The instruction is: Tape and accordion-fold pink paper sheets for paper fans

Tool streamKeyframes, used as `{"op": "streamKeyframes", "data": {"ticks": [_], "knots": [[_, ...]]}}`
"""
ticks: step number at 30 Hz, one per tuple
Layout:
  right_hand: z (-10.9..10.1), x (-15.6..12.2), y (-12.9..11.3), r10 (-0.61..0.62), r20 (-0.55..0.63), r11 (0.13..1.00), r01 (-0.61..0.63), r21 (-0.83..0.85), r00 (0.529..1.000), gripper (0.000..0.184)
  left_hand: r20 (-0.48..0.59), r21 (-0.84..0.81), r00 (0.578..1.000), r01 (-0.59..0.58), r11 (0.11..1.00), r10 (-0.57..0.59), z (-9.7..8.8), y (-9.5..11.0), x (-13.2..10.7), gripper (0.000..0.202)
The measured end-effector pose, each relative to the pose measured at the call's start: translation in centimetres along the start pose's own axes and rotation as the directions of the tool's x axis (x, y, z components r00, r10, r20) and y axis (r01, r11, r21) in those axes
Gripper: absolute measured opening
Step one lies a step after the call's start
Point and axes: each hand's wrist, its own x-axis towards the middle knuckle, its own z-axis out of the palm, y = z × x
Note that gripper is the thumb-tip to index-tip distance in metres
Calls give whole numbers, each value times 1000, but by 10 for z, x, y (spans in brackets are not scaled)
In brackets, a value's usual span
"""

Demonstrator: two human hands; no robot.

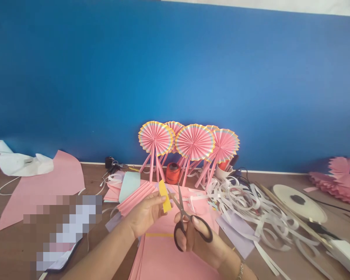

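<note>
My left hand (144,213) pinches a small yellow paper strip (164,195) upright between thumb and fingers. My right hand (196,239) grips black-handled scissors (184,219), fingers through the loops, blades open and pointing up just right of the strip. Both hands hover over a stack of pink paper sheets (163,256). A folded pink accordion strip (135,197) lies just behind my left hand.
Several pink pleated paper fans (192,142) on sticks lean against the blue wall, with an orange spool (173,173) below them. Curled white paper strips (251,206) and a white tape roll (299,202) lie right. A large pink sheet (43,182) and white cloth (20,161) lie left.
</note>
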Motion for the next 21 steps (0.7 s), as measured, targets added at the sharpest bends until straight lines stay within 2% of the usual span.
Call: {"op": "streamKeyframes", "data": {"ticks": [2, 4, 7, 9, 10, 12, 16, 18, 21], "knots": [[0, 0, -3, -11, -4, 999, 11, -51, 1000, 48, -74, 91, 993, -89, 992, 96, -1, 0, 1, 29], [2, 2, -7, -18, -34, 982, 11, -191, 999, 46, -160, 184, 964, -184, 965, 214, -2, 2, 2, 28], [5, 6, -10, -57, -212, 878, -52, -475, 976, 34, -236, 249, 917, -263, 932, 322, -3, 7, 2, 24], [6, 8, -9, -185, -325, 727, -94, -681, 927, 25, -253, 293, 915, -238, 926, 315, -1, 9, 1, 25], [7, 8, -8, -276, -341, 621, -104, -777, 899, 22, -251, 312, 922, -210, 927, 293, -1, 9, 0, 26], [5, 8, -5, -427, -291, 388, -117, -914, 856, 24, -238, 337, 939, -161, 928, 250, 0, 9, 0, 28], [-1, 6, -1, -573, -101, 12, -115, -993, 813, 34, -226, 331, 947, -147, 932, 229, -6, 8, 3, 31], [-3, 6, -1, -611, -42, -118, -143, -983, 790, 37, -238, 335, 944, -140, 932, 228, -11, 8, 6, 30], [-3, 6, -1, -640, -9, -234, -206, -950, 768, 36, -256, 386, 938, -124, 914, 235, -15, 6, 7, 31]]}}
